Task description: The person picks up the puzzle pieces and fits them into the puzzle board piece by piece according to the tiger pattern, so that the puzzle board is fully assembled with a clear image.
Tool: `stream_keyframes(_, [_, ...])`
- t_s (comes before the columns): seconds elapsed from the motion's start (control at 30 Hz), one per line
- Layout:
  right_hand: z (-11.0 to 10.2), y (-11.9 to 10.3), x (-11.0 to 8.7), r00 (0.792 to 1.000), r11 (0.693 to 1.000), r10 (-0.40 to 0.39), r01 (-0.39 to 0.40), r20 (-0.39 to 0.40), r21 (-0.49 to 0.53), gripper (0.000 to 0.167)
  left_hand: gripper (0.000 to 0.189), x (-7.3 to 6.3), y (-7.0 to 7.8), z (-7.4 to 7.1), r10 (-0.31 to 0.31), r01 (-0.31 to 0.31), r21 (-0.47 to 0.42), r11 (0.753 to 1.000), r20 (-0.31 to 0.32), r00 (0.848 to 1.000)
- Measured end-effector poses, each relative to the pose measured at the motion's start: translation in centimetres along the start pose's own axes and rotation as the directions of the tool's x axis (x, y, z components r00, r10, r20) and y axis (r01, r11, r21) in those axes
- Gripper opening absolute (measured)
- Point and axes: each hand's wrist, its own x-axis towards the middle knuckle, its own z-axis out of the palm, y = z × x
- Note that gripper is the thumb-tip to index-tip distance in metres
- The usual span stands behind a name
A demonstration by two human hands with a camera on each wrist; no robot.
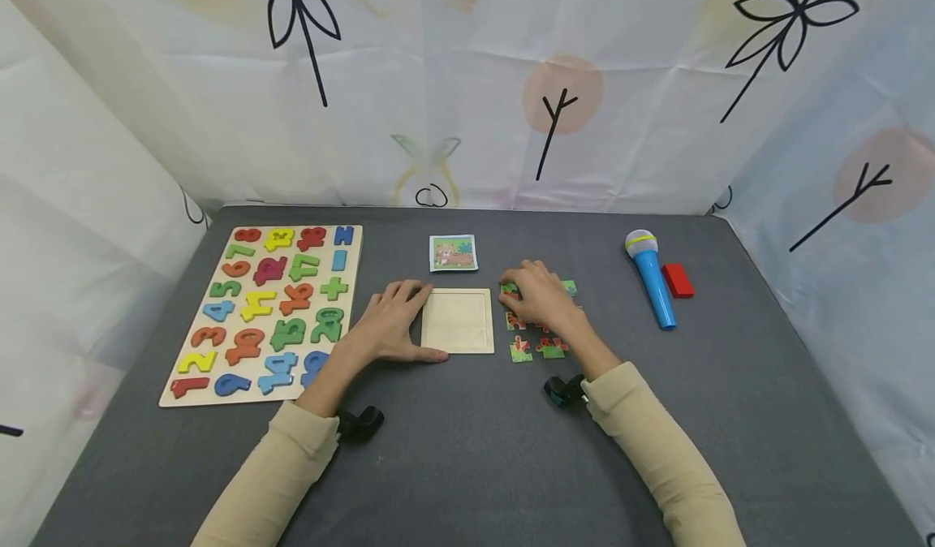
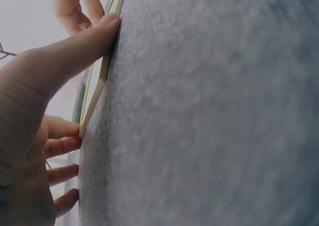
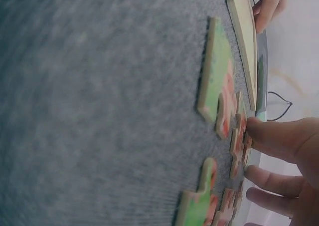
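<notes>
A pale wooden puzzle tray [image 1: 458, 321] lies flat on the table. My left hand [image 1: 392, 324] spans its left side, the fairly straight thumb [image 2: 79, 49] touching the near edge and fingers at the far left corner. To the right, my right hand [image 1: 542, 293] reaches down over jigsaw pieces. Its thumb and fingers pinch a green puzzle piece [image 1: 509, 287], partly hidden by the hand. Several more printed pieces lie around, including a green-and-red puzzle piece [image 1: 521, 350] near the wrist and another puzzle piece [image 3: 215, 71] in the right wrist view.
A small picture card [image 1: 453, 253] lies behind the tray. On the left is a board of colourful numbers [image 1: 256, 320], partly behind the left forearm. A blue toy microphone [image 1: 652, 279] and a red block [image 1: 678, 280] lie at right. Printed curtains [image 1: 467, 84] surround the grey table [image 1: 467, 466].
</notes>
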Motion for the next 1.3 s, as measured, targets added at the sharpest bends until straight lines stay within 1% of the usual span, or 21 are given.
stream_keyframes(0.17, [-0.1, -0.3, 0.0, 1.000, 1.000, 0.004, -0.004, 0.010, -0.005, 0.030, 0.116, 0.0, -0.4, -0.3, 0.010, -0.009, -0.020, 1.000, 0.024, 1.000])
stream_keyframes(0.3, [-0.4, -0.8, -0.1, 1.000, 1.000, -0.012, 0.012, -0.010, 0.010, 0.029, 0.116, 0.1, -0.4, -0.6, 0.009, -0.008, -0.035, 0.999, 0.024, 1.000])
stream_keyframes(0.4, [-0.7, -1.6, -0.1, 0.999, 0.999, -0.034, 0.035, -0.027, 0.028, 0.028, 0.116, 0.1, -0.4, -0.6, -0.004, 0.005, -0.039, 0.999, 0.024, 1.000])
stream_keyframes(0.5, [-0.8, -2.5, 0.1, 0.998, 0.998, -0.049, 0.051, -0.026, 0.048, 0.027, 0.116, 0.2, -0.4, -0.5, -0.014, 0.014, -0.044, 0.999, 0.017, 1.000])
stream_keyframes(0.67, [-0.3, -4.3, 1.1, 0.998, 0.996, -0.068, 0.068, 0.008, 0.066, 0.029, 0.117, 0.3, -0.6, -0.4, -0.018, 0.019, -0.067, 0.998, 0.011, 1.000])
stream_keyframes(0.83, [0.8, -5.8, 2.1, 0.994, 0.993, -0.099, 0.096, 0.041, 0.066, 0.030, 0.121, 0.3, -0.6, -0.4, -0.025, 0.028, -0.108, 0.994, 0.031, 0.999])
stream_keyframes(1.0, [1.5, -7.1, 2.7, 0.991, 0.990, -0.119, 0.115, 0.056, 0.078, 0.030, 0.121, 0.3, -0.5, -0.5, -0.032, 0.035, -0.111, 0.993, 0.035, 0.999])
stream_keyframes(1.17, [2.0, -8.0, 3.2, 0.989, 0.991, -0.124, 0.121, 0.077, 0.049, 0.032, 0.120, 0.2, -0.5, -0.5, -0.038, 0.041, -0.104, 0.994, 0.034, 0.999])
stream_keyframes(1.3, [2.1, -8.1, 3.4, 0.989, 0.993, -0.112, 0.106, 0.096, 0.058, 0.037, 0.120, 0.2, -0.5, -0.4, -0.040, 0.043, -0.104, 0.994, 0.030, 0.999])
